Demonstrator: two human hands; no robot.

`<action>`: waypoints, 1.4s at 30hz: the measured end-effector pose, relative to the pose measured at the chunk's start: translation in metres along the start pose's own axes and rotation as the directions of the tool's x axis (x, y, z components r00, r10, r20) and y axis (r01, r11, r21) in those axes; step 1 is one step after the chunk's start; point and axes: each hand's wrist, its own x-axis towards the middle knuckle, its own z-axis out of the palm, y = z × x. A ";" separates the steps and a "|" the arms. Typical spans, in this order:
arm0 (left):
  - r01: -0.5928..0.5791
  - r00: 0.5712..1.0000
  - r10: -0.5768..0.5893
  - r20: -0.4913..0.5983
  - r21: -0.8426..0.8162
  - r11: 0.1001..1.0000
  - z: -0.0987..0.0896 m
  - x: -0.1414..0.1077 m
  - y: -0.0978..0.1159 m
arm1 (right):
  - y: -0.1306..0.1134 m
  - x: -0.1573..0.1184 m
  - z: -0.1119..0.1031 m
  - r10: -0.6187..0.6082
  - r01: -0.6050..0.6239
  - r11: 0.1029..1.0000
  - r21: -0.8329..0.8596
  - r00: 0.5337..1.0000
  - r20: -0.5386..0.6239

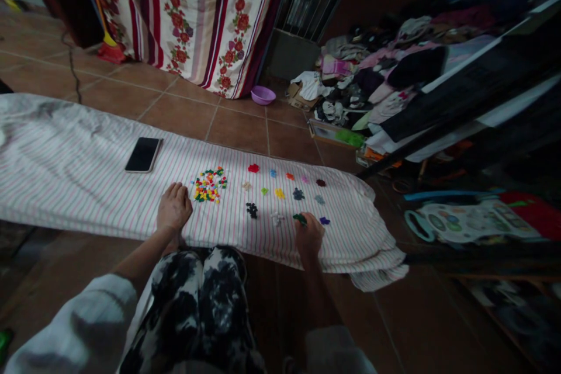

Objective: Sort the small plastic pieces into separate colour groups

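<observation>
Hands well apart; left hand [174, 207] resting open on the striped sheet [87, 187], just beside a mixed pile of tiny bricks [209, 184]; right hand [309, 235] pinching green bricks [300, 219], purple bricks [324, 221] right next to it.

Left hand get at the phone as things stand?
Likely yes: the left hand rests on the striped cloth close by the black smartphone, and the pile of small coloured bricks lies off to the side.

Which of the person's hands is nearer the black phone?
The left hand rests right of the phone; the right hand lies farther off, beyond the coloured pieces.
</observation>
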 end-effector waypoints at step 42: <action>0.019 0.999 -0.019 0.028 0.019 1.000 0.002 0.000 0.000 | -0.258 0.007 0.079 -0.158 0.086 0.986 0.144 0.764 0.626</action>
